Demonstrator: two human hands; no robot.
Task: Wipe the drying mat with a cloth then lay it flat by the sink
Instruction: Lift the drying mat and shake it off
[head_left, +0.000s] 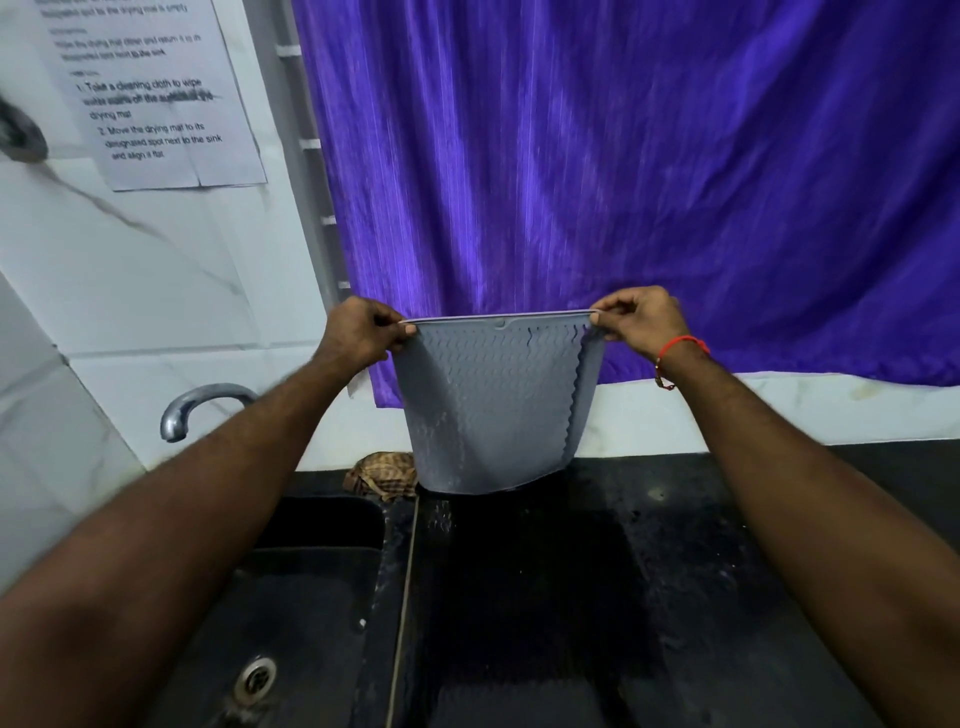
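Note:
A grey ribbed drying mat (493, 405) hangs upright in the air over the black counter, its lower edge curling near the counter's back. My left hand (363, 332) pinches its top left corner and my right hand (641, 319) pinches its top right corner. The right side of the mat folds back on itself. A crumpled brown checked cloth (384, 475) lies on the counter behind the sink's corner, partly hidden by the mat's lower left.
A black sink (311, 597) with a metal drain (254, 678) is at the lower left, a curved tap (200, 405) behind it. The black counter (675, 571) right of the sink is wet. A purple curtain (623, 182) hangs behind; an instruction sheet (156, 104) is taped to the tiled wall.

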